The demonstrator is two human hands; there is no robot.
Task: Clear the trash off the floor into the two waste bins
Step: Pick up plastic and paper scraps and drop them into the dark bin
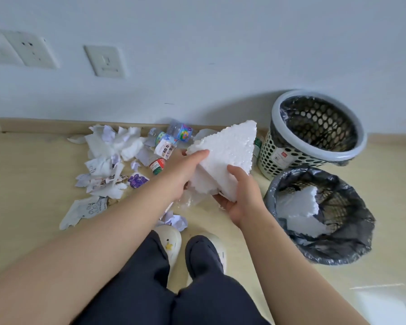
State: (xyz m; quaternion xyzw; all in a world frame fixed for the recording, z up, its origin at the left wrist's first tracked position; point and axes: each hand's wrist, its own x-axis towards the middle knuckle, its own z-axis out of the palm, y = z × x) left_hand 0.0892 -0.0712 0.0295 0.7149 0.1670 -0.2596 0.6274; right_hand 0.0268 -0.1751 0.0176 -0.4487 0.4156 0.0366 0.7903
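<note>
A big white styrofoam slab [230, 148] is held above the floor by both hands. My left hand [185, 174] grips its left edge and my right hand [239, 198] grips its lower corner. Crumpled tissues and torn paper [110, 146] lie on the floor to the left, with small plastic bottles [178, 132] by the wall. Two waste bins stand at the right: a mesh bin [279, 156] with a grey rim and black liner, and nearer me a bin with a black bag [352, 245] holding a styrofoam piece [298, 207].
The white wall runs along the back with socket plates [106, 61]. My feet in pale clogs [171, 240] stand on the beige floor just below the slab. A crumpled paper ball [176, 221] lies by my left foot.
</note>
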